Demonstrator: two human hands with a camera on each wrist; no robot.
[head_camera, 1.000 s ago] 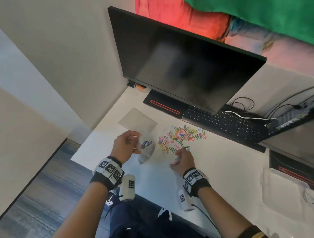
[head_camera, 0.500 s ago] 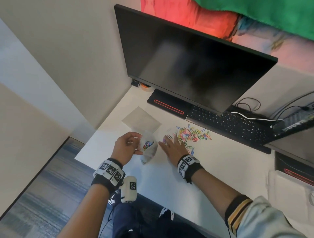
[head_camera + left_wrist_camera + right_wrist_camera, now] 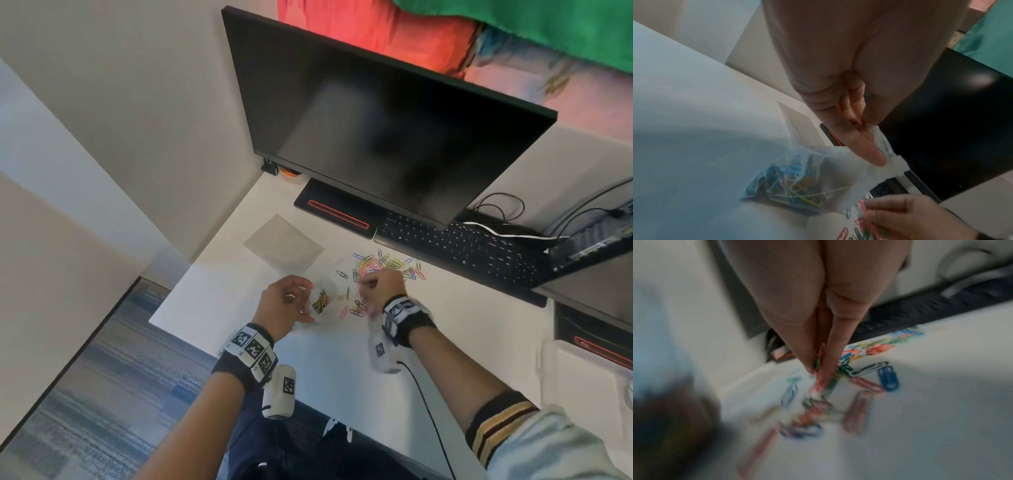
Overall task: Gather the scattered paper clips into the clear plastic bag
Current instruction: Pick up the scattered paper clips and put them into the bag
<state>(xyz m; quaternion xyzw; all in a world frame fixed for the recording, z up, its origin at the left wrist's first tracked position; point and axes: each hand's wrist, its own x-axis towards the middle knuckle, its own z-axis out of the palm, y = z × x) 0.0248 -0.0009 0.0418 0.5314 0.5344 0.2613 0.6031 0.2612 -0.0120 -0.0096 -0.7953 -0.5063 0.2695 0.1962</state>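
Note:
A clear plastic bag (image 3: 322, 301) with several coloured clips inside stands on the white desk (image 3: 445, 342). My left hand (image 3: 284, 305) pinches its rim, thumb (image 3: 865, 146) against the plastic (image 3: 838, 175). Just right of the bag, my right hand (image 3: 378, 286) is curled over a bunch of paper clips, pinched between its fingertips (image 3: 819, 363). Loose paper clips (image 3: 387, 263) lie in a heap beyond that hand, and a few (image 3: 352, 310) lie between the hands. More clips (image 3: 865, 382) show blurred under the right hand.
A black monitor (image 3: 376, 120) and keyboard (image 3: 459, 250) stand behind the clips, with cables (image 3: 503, 212) at the right. A flat grey sheet (image 3: 282, 241) lies behind the bag. The desk's left edge (image 3: 164, 308) drops to carpet. A clear container (image 3: 589, 387) sits at the right.
My right hand went from lying flat on the clips to curling over a bunch of them, beside the bag. The left hand has kept its hold on the bag.

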